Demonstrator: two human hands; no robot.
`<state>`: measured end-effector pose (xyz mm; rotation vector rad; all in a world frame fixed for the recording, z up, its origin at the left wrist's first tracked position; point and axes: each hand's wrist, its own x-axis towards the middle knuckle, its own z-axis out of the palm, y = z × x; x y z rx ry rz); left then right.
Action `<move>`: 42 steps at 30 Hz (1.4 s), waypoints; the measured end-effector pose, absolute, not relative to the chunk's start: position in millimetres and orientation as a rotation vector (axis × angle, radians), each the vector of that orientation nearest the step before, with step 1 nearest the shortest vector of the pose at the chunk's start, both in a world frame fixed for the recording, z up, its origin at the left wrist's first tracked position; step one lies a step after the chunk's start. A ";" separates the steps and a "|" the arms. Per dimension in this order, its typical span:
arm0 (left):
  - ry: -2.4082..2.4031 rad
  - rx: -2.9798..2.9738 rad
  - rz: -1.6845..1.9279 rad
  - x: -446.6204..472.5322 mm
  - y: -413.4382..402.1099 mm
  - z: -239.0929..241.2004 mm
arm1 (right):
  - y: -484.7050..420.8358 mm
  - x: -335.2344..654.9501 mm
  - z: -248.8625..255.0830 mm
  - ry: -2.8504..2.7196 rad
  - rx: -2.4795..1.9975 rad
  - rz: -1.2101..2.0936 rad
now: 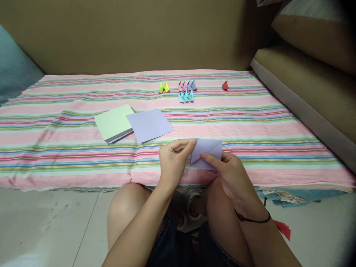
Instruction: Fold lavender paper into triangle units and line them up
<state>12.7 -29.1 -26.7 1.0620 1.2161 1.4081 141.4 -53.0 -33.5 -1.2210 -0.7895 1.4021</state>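
Observation:
A folded sheet of purple paper [210, 146] is held up over the front edge of the striped cloth, with diagonal crease lines on its face. My left hand [175, 157] pinches its upper left corner between thumb and fingers. From the right, my right hand [229, 168] grips the same paper, thumb flat on the front and fingers behind it, mostly hidden. Farther back and to the left lies a flat purple sheet [150, 125], overlapping a stack of pale green paper [115, 122].
Small folded paper pieces stand at the back: yellow-green ones [164, 87], pink [182, 86] and purple ones [191, 85], light blue ones [185, 96], and a red one [225, 85]. Brown cushions [306, 89] border the striped cloth [69, 148] on the right.

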 end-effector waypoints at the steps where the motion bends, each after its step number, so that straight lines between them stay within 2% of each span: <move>1: 1.219 1.054 1.423 14.4 -29.6 -26.8 | -52.8 140.9 -33.5 -0.773 -1.221 1.383; 5: 1.211 1.011 1.480 21.8 -31.5 -26.0 | -52.6 139.8 -33.1 -0.645 -1.193 1.354; 11: 1.202 0.921 1.619 31.7 -31.9 -23.5 | -54.8 132.6 -26.9 -0.537 -1.056 1.485; 18: 1.164 0.890 1.626 40.2 -29.9 -27.0 | -54.7 120.7 -24.8 -0.454 -1.084 1.312; 42: 1.127 0.834 1.709 45.3 -26.9 -25.9 | -58.0 119.7 -31.4 -0.516 -1.041 1.424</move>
